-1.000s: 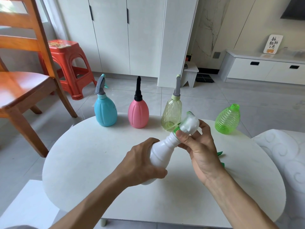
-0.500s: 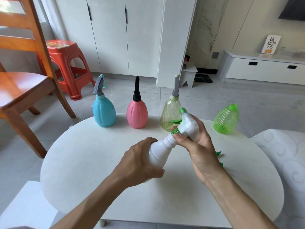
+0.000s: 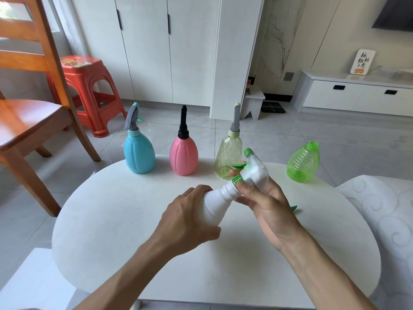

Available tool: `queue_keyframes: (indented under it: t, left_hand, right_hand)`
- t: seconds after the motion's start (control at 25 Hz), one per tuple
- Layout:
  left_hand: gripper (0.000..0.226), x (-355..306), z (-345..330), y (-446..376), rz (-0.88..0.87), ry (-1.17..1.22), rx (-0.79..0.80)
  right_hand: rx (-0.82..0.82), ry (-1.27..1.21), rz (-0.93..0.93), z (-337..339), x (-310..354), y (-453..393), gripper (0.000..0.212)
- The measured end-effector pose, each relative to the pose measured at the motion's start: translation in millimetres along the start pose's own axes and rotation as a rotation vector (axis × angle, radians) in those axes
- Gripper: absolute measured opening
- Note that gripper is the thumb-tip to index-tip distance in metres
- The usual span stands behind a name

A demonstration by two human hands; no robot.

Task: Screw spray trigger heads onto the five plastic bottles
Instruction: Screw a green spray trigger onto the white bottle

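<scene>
Left hand (image 3: 190,222): grasping the tilted white bottle (image 3: 218,203).
Right hand (image 3: 267,205): fingers apparently pinching the green collar (image 3: 237,179) of the trigger head (image 3: 254,170).

Left hand (image 3: 187,222) in curled grip, right hand (image 3: 266,204) seemingly pinching.

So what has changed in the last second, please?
The right hand turned the white trigger head on the white bottle; its green nozzle now points up and left. The left hand kept its grip on the bottle. The four other bottles stayed in place.
</scene>
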State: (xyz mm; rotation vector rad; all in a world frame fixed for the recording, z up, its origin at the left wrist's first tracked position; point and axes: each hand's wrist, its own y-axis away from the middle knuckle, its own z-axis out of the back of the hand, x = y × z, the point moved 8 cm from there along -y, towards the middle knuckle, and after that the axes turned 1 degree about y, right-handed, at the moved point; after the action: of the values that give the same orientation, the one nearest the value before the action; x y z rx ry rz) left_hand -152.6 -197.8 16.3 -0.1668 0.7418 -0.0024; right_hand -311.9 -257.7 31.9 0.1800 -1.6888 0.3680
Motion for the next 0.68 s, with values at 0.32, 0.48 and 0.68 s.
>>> queue_keyframes:
  t: [0.32, 0.48, 0.68]
  left_hand:
    - [0.062, -1, -4, -2, 0.041, 0.107, 0.066]
    - [0.059, -4, -14, 1, 0.057, 0.245, 0.167]
    - [0.058, -11, -14, 7, 0.070, 0.235, 0.001]
  right_hand:
    - [0.107, -0.202, 0.014, -7, 5, -1, 0.045]
    - [0.104, -0.286, -0.014, -9, 5, -1, 0.050]
    - [0.055, -0.177, 0.063, -8, 14, -2, 0.032]
